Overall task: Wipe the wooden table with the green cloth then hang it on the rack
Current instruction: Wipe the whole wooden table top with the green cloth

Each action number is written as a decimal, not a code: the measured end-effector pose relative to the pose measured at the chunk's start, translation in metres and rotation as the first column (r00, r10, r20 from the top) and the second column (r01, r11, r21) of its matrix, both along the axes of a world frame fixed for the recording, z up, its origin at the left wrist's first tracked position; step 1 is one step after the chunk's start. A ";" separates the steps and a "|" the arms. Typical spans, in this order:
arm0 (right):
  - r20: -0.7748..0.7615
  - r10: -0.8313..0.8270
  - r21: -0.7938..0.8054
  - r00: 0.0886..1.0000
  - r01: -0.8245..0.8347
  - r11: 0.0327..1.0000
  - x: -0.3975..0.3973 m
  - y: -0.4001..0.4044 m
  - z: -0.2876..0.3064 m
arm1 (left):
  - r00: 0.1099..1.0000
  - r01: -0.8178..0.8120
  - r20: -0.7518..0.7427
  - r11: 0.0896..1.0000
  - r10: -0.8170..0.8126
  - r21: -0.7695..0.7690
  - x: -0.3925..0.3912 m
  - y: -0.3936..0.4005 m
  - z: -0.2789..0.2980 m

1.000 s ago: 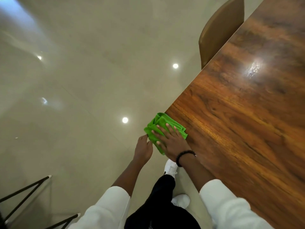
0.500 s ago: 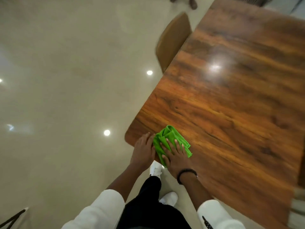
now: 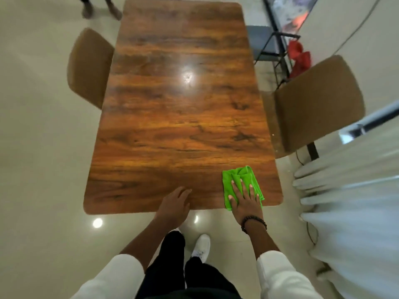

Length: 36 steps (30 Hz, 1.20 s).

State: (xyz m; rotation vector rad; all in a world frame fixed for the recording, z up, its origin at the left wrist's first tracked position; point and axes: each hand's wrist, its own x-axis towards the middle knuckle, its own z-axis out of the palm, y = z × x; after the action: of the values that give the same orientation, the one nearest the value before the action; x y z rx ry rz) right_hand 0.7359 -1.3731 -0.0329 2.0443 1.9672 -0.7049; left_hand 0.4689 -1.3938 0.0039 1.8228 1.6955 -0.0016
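A person's right hand (image 3: 245,200) lies flat, fingers spread and straight, on a green cloth (image 3: 241,184) near the near right corner of a wooden table (image 3: 179,117). The cloth sits under the palm and fingers, its bunched folds reaching beyond the fingertips toward the table's far end and a strip showing to the left of the hand; its near edge meets the table's near rim. The hand presses rather than grasps, with no finger curled round the fabric. A beaded bracelet (image 3: 253,223) circles that wrist. The left hand (image 3: 174,205) rests on the table's near edge, well to the left of the cloth, fingers loosely extended and holding nothing. 2 tan chairs flank the table: 1 chair (image 3: 88,65) beyond the left hand, another chair (image 3: 319,102) beyond and to the right of the cloth. White curtains (image 3: 349,201) hang right of the right hand. A red cloth (image 3: 299,56) lies on the floor farther off.
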 end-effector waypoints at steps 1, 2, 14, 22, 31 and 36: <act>0.006 -0.038 -0.009 0.999 0.038 0.999 0.011 -0.001 0.001 | 1.000 0.018 0.002 1.000 -0.018 -0.007 0.004 -0.002 0.002; 0.013 -0.063 -0.025 0.998 0.064 0.998 0.019 -0.002 0.002 | 0.999 0.032 0.003 0.999 -0.032 -0.014 0.007 -0.005 0.002; -0.019 -0.211 -0.158 0.977 0.205 0.966 0.051 0.015 0.025 | 0.967 0.251 -0.045 0.968 -0.250 0.022 0.087 0.044 0.039; -0.032 -0.204 -0.199 0.979 0.194 0.961 0.047 0.026 0.018 | 0.955 0.287 -0.072 0.957 -0.289 -0.033 0.131 0.080 0.039; -0.030 -0.154 -0.153 0.988 0.147 0.977 0.057 0.052 0.011 | 0.981 0.191 0.019 0.981 -0.191 -0.019 0.148 0.104 0.038; -0.060 -0.145 -0.152 0.988 0.135 0.979 0.063 0.077 0.003 | 0.985 0.173 0.001 0.985 -0.173 0.001 0.146 0.112 0.037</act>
State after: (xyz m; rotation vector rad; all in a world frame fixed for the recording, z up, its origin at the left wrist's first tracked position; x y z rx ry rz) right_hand 0.7992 -1.2964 -0.0301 2.1099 1.7603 -0.9353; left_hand 0.6152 -1.2820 0.0409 1.9644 1.5319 -0.0731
